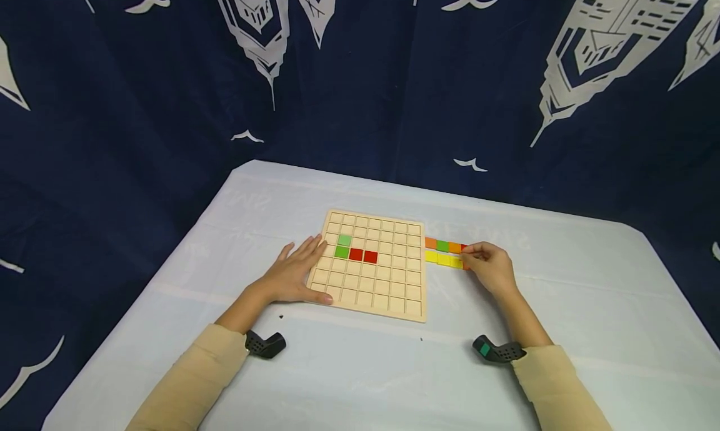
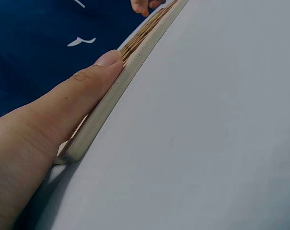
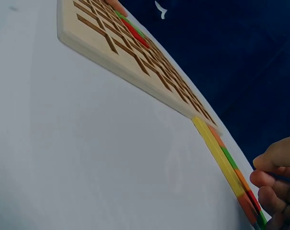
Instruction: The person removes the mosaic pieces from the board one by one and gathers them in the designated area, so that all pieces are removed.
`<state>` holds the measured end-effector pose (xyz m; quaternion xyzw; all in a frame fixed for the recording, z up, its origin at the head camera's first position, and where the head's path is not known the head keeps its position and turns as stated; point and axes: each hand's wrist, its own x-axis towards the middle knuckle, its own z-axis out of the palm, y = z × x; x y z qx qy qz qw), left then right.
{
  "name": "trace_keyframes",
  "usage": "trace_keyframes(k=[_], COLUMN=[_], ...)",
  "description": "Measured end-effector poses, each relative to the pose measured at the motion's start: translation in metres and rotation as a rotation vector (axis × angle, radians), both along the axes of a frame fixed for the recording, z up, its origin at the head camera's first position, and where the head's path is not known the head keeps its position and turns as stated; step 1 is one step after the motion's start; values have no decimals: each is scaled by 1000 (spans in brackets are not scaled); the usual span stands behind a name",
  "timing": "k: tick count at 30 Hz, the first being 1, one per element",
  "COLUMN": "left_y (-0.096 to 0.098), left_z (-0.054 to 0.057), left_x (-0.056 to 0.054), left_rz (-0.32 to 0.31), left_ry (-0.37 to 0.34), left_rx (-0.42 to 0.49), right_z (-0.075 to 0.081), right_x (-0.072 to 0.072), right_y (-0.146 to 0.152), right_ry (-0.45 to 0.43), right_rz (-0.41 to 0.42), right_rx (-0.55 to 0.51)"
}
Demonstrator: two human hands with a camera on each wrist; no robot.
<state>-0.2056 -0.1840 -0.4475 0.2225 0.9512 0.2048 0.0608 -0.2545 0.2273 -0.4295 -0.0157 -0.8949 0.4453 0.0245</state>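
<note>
A square wooden grid board lies on the table. Two green tiles and two red tiles sit in its cells. My left hand rests along the board's left side with fingers spread, and its thumb lies on the near rim. To the board's right, my right hand is at the far end of two tile rows, with thumb and fingertips close together. A thin blue strip shows between its fingers; I cannot tell whether that is a tile or the backdrop. The hand covers the rows' right end.
One row holds yellow tiles and ends in orange; behind it runs a row of orange, green and red tiles. Both start at the board's right edge. A white cloth covers the table. A dark blue printed curtain hangs behind.
</note>
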Motion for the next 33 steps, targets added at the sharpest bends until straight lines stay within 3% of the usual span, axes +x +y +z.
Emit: trace_keyframes(k=[33], left_y=[-1], left_z=[-2], left_x=[-1], left_rz=[-3], left_ry=[10], left_rx=[-9], right_z=[3], right_x=[-16], right_y=[-84], right_ry=[38], right_rz=[163], right_rx=[-143])
